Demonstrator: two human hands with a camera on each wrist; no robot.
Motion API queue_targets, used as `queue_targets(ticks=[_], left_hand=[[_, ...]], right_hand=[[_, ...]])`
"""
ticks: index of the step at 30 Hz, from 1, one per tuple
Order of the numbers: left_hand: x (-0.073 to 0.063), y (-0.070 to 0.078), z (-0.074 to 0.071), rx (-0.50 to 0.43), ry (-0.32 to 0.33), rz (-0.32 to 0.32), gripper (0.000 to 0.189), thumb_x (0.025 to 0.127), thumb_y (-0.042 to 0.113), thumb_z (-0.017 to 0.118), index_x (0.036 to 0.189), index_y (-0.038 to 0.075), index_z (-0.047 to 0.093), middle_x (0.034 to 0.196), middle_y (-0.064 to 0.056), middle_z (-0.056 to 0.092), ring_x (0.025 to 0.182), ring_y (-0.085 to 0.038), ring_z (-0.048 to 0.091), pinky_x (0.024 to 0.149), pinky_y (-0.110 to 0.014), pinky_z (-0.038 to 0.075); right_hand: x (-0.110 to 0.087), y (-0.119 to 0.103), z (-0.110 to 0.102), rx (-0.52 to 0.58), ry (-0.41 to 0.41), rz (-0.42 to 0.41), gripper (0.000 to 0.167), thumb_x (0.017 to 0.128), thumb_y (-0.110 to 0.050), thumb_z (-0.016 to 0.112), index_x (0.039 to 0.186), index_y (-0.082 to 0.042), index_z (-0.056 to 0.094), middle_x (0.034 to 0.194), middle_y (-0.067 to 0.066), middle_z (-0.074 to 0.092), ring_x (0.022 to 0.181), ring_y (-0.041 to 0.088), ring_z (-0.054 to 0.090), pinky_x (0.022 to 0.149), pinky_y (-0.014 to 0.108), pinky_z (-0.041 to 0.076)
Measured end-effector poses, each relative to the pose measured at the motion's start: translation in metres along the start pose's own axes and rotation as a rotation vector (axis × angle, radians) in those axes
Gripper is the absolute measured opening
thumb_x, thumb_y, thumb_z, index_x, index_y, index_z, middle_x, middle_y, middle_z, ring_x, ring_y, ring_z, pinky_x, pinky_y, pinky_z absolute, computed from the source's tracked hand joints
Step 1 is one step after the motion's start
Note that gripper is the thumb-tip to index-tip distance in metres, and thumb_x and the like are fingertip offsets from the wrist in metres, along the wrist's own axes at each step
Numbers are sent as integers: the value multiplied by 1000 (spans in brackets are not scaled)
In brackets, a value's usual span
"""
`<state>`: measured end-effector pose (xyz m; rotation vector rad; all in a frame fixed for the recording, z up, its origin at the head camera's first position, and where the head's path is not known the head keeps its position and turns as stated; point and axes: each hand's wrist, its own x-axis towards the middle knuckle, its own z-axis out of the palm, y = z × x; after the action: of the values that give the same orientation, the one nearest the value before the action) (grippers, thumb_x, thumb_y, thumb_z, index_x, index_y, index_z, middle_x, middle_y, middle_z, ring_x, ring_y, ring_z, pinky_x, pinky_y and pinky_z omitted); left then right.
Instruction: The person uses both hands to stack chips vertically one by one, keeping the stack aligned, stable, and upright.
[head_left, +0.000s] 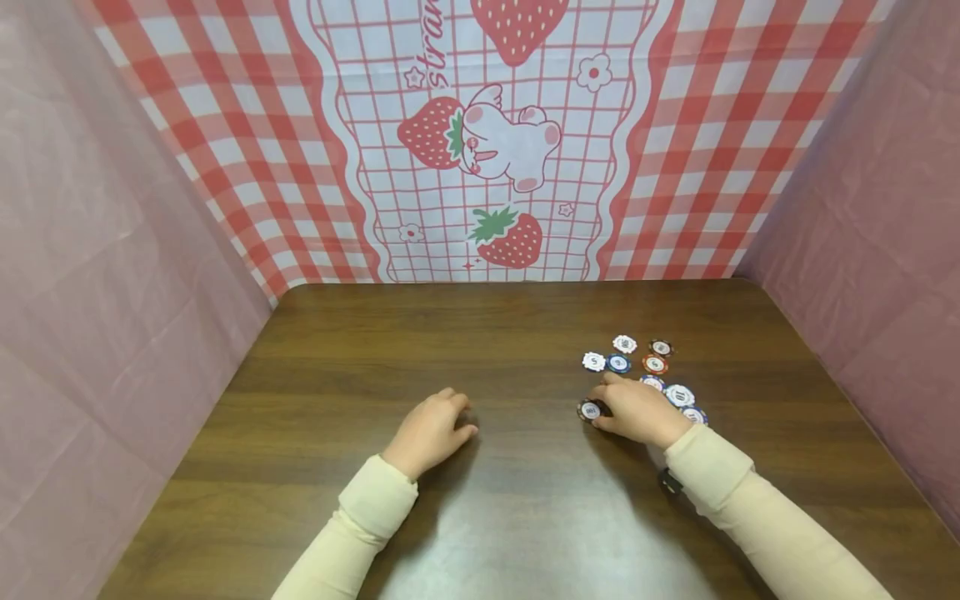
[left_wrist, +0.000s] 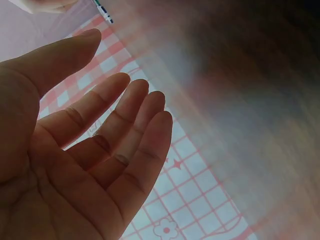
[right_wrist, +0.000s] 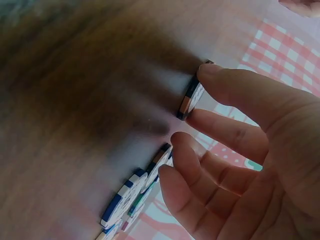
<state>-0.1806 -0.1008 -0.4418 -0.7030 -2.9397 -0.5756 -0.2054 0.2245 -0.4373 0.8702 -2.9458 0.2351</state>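
My right hand pinches a black poker chip between thumb and index finger, low over the wooden table. In the right wrist view, the same black-and-orange chip shows edge-on, and the other fingers curl loosely beside it. Other chips lie close by: a white chip, a blue chip, a red chip and a white-faced chip marked 10. My left hand holds nothing; in its own wrist view its fingers are relaxed and slightly bent.
Behind the wooden table hangs a red-and-white checked cloth with strawberries. Pink curtains flank both sides. Another white chip and a dark chip lie farther back, and a blue-edged chip sits by the right wrist.
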Motion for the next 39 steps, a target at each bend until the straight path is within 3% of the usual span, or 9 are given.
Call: queue_targets(ticks=[6,13,22,33,39], left_hand=[[-1,1,3,-3,-3,15,32,84,26,76,108,6,69,99,-5,67,88,-23,65,81,-39,53],[-1,2,5,0,-9,39,32,84,26,75,108,5,69,99,-6,67,89,-23,65,83,-38,53],[0,4,6,4,-8,55,31,83,24,76,106,4,69,98,-7,67,89,-23,65,83,-38,52],[5,11,9,0,-47,63,33,85,27,74,110,5,69,101,-6,67,91,-22,66,83,-37,53],[8,15,8,-7,-57,74,33,86,27,74,110,5,69,101,-6,67,90,-21,65,83,-36,53]], right_hand=[[2,-1,-1,8,-4,13,22,75,-21,79,94,-12,72,84,2,56,62,14,54,56,37,47],[5,-2,0,-3,-14,41,16,70,-21,77,80,-14,67,79,0,54,60,15,50,53,36,44],[5,-8,2,-47,35,47,19,66,-22,76,67,-16,58,74,-1,52,59,14,47,48,34,40],[10,-22,3,-14,23,27,16,67,-26,76,77,-17,67,75,-5,50,65,12,49,50,33,43],[15,-30,5,2,38,-36,20,68,-28,77,82,-15,70,76,-5,52,64,12,50,56,34,46]])
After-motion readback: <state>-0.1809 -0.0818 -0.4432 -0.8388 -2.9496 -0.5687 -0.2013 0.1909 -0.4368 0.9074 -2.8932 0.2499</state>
